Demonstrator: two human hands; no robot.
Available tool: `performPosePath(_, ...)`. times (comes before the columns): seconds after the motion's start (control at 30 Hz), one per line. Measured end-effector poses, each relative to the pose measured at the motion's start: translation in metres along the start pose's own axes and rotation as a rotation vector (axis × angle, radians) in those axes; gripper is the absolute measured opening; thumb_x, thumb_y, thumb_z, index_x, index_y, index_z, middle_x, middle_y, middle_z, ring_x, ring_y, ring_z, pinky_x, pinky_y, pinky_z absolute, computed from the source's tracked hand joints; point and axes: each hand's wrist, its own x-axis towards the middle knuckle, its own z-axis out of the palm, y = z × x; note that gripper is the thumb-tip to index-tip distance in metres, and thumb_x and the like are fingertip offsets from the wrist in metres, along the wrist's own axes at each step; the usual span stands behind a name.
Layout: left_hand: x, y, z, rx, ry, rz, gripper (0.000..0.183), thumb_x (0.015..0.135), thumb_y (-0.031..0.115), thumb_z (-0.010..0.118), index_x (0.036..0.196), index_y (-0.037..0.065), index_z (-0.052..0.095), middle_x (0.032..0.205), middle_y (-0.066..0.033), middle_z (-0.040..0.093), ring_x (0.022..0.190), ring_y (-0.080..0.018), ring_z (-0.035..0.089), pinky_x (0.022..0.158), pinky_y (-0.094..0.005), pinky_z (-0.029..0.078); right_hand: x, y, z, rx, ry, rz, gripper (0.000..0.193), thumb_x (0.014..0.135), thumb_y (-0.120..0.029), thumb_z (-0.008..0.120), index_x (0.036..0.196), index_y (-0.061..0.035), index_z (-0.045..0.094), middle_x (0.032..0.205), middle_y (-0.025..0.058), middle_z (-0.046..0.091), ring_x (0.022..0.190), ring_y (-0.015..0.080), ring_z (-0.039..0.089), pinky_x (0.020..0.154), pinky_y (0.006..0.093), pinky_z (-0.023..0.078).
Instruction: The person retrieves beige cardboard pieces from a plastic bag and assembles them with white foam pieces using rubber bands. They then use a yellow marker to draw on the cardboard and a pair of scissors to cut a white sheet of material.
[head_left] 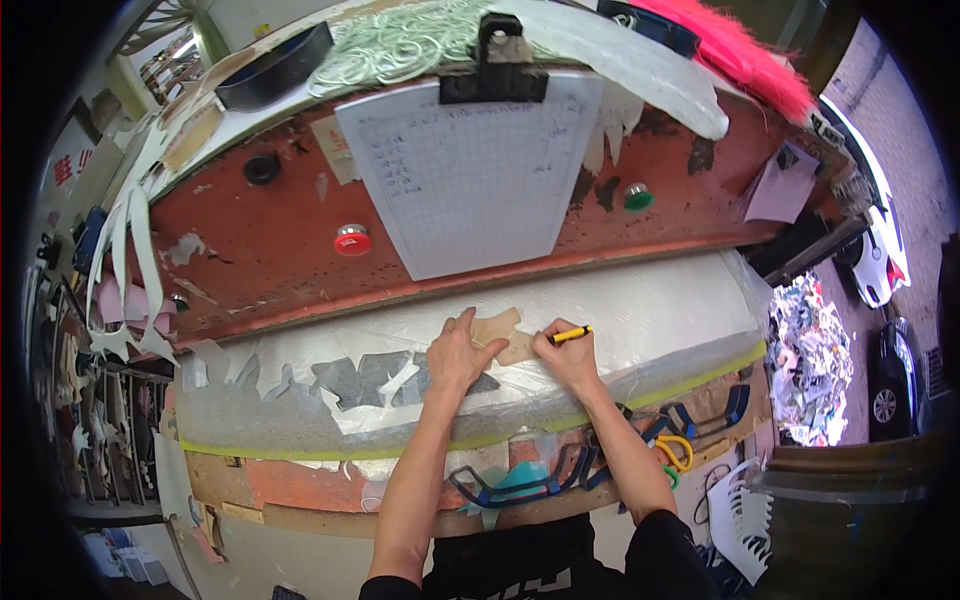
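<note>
A tan, irregularly cut flat piece (515,348) lies on the white-covered work surface (660,310) in front of me. My left hand (460,355) rests flat on its left part, with thumb and fingers spread. My right hand (568,362) is closed round a yellow and black marker pen (574,335), at the right end of the tan piece. The pen's tip is hidden by my fingers. To the left of my left hand, dark grey sheet scraps (365,380) with cut-out shapes lie on the same surface, partly behind my forearm.
Several blue-edged cutting dies (525,488) lie along the near edge, beside a yellow loop (680,453). A gridded paper sheet (480,180) hangs from a black clip (495,70) on the red machine front, between a red button (352,240) and a green button (637,197).
</note>
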Motion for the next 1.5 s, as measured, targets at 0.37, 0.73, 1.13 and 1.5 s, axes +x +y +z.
performPosePath(0.37,-0.002,0.0,-0.002,-0.001,-0.014,-0.02,0.083,0.07,0.054,0.079,0.135,0.008,0.056,0.112,-0.0238,0.065,0.094,-0.039,0.069,0.078,-0.0465,0.057,-0.001,-0.006,-0.001,-0.001,-0.01,0.024,0.021,0.078,-0.017,0.07,0.072,0.0024,0.065,0.058,0.0048,0.06,0.054,0.0079,0.052,0.051,0.0274,0.042)
performPosePath(0.73,-0.001,0.0,0.0,0.001,-0.001,-0.01,0.083,0.069,0.055,0.079,0.134,0.008,0.058,0.111,-0.0237,0.066,0.093,-0.0387,0.069,0.077,-0.0463,0.057,-0.003,0.0,0.001,-0.025,0.0,-0.004,0.02,0.078,-0.016,0.07,0.072,0.0017,0.065,0.059,0.0061,0.062,0.054,0.0089,0.053,0.052,0.0279,0.043)
performPosePath(1.13,-0.001,0.0,0.0,0.017,0.007,-0.011,0.083,0.069,0.056,0.078,0.133,0.007,0.058,0.11,-0.0231,0.066,0.093,-0.038,0.069,0.077,-0.0463,0.056,-0.003,-0.006,-0.002,-0.001,-0.038,0.005,0.017,0.076,-0.013,0.07,0.069,0.0018,0.063,0.058,0.001,0.058,0.055,0.0059,0.048,0.051,0.0252,0.039)
performPosePath(1.5,-0.001,0.0,0.001,-0.012,0.01,-0.026,0.082,0.068,0.055,0.079,0.132,0.007,0.058,0.111,-0.022,0.066,0.096,-0.0387,0.067,0.081,-0.0461,0.055,-0.001,0.001,-0.003,-0.029,0.001,0.02,0.019,0.077,-0.015,0.07,0.07,0.0024,0.064,0.057,0.0039,0.058,0.054,0.0074,0.049,0.051,0.0272,0.041)
